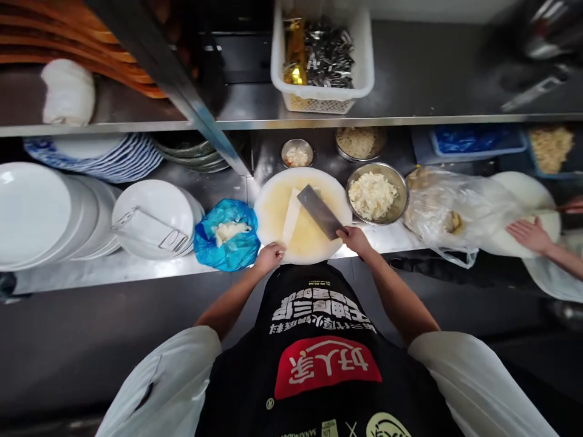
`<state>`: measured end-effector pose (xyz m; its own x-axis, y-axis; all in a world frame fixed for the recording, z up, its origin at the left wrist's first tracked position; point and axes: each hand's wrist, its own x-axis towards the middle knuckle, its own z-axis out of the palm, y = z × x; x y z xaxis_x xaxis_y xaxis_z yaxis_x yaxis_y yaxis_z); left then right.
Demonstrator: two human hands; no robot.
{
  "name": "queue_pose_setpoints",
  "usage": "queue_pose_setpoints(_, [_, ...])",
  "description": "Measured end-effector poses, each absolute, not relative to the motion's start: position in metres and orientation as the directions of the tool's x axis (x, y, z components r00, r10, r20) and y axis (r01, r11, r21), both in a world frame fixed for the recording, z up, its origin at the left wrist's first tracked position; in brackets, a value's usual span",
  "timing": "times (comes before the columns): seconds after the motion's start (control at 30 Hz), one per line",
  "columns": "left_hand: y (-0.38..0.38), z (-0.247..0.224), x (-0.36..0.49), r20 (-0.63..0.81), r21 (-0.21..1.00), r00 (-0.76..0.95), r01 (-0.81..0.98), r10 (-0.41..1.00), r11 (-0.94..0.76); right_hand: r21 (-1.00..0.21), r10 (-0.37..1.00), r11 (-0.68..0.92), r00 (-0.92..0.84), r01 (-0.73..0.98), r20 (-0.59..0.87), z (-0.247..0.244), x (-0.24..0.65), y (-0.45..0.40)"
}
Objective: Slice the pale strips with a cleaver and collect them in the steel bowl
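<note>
On a round white cutting board (268, 188) with a yellowed middle lies a long, flat white strip (291, 213); I cannot tell what it is. My left hand (269, 257) is at the board's lower left edge, its fingers closed at the near end of the strip. In my right hand (357, 239) is the handle of a cleaver (320, 210). Its broad blade slants across the board, just right of the strip, the far end close to it. Right of the board stands a steel bowl (402, 193) of pale shredded food (372, 195).
A blue plastic bag (228, 255) with a whitish lump lies left, beside stacked plates (152, 206). Small bowls (297, 153) stand behind the board. A clear bag (446, 206) is to the right, near a co-worker's hand (531, 235). A shelf edge (319, 123) overhangs the back.
</note>
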<state>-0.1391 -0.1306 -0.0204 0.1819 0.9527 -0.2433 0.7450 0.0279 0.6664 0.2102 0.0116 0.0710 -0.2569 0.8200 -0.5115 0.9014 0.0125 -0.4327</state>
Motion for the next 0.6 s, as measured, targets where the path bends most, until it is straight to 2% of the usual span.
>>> queue_pose_setpoints(0.1, [-0.121, -0.008, -0.148, -0.264, 0.630, 0.190, 0.777, 0.946, 0.019, -0.426, 0.798, -0.020, -0.242, 0.905, -0.552, 0.068, 0.245, -0.040])
queue_pose_setpoints(0.2, [-0.091, 0.012, -0.143, -0.242, 0.590, 0.275, 0.803, 0.930, -0.084, -0.427, 0.802, -0.078, -0.198, 0.901, -0.564, 0.061, 0.276, -0.072])
queue_pose_setpoints(0.3, [-0.023, 0.029, -0.113, -0.162, 0.537, 0.339, 0.818, 0.927, -0.206, -0.371, 0.815, -0.139, -0.106, 0.918, -0.569, 0.055, 0.293, -0.085])
queue_pose_setpoints(0.4, [0.062, 0.033, -0.066, -0.137, 0.419, 0.376, 0.860, 0.916, -0.290, -0.300, 0.817, -0.185, -0.024, 0.936, -0.576, 0.060, 0.293, -0.086])
queue_pose_setpoints(0.6, [0.163, 0.032, 0.004, -0.379, 0.172, 0.413, 0.911, 0.828, -0.375, -0.331, 0.784, -0.257, -0.004, 0.908, -0.620, 0.085, 0.285, -0.075])
